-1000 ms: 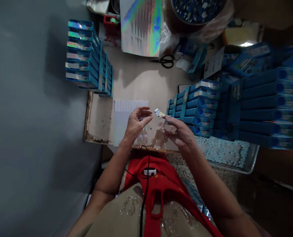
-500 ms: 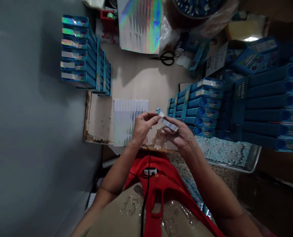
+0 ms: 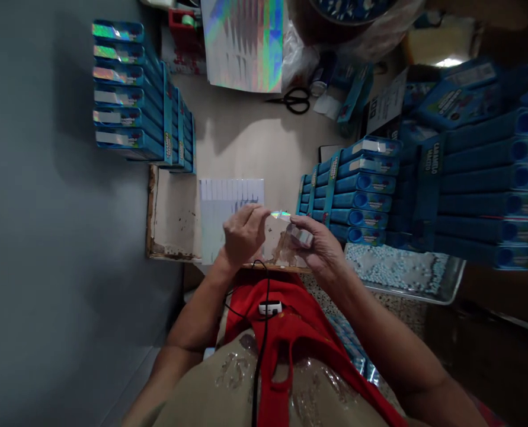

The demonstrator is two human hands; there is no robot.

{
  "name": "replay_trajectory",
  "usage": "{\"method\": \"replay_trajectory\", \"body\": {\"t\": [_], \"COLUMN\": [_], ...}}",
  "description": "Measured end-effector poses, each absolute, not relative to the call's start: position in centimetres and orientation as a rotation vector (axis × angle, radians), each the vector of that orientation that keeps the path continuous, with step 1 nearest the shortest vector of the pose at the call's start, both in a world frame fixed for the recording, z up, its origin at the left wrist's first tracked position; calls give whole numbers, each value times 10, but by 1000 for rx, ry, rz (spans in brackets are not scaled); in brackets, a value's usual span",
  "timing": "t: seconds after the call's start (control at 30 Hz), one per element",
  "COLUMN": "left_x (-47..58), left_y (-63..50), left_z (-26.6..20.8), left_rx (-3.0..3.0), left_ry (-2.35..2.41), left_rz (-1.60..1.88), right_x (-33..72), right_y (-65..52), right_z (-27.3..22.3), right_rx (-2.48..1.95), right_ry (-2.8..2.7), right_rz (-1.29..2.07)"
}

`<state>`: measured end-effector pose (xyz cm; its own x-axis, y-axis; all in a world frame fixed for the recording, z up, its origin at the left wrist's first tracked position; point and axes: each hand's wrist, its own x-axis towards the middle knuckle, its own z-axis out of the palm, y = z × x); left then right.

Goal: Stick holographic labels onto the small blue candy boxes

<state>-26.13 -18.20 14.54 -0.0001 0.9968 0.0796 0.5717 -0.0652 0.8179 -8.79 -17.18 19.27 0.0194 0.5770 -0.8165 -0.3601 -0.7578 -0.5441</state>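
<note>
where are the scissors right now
In the head view, the black scissors lie on the table at upper centre, just by the lower right corner of the shiny sheet.

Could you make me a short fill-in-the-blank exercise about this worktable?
1. A shiny strip is between the left hand and the ____.
2. The boxes on both sides are mostly ____.
3. The scissors have ____ handles.
4. The tape dispenser is ____.

Missing words: right hand; blue; black; red.
</note>
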Motion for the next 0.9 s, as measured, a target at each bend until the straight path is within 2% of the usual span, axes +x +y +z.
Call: {"method": "replay_trajectory", "body": {"t": [0.2,0.33,0.53,0.63,0.9], "left_x": [-297,-277,-230,-217,-197], "left_y": [-181,-181,-181,-176,-165], "left_z": [140,128,142,164,188], "left_rx": [1750,1267,520,511,682], "left_ry": [1547,1692,1025,927,1160], "left_rz": [986,1147,1027,1004,1022], "right_x": [-81,-69,-48,-39,-18], "right_y": [-176,-175,-173,-172,-172], "right_z": [237,256,261,262,259], "right_rx": [-1716,-1794,-1829,-1837,-1873], "right_ry": [-632,-987,-978,-970,-1067], "right_rz": [1644,1451,1412,1397,1318]}}
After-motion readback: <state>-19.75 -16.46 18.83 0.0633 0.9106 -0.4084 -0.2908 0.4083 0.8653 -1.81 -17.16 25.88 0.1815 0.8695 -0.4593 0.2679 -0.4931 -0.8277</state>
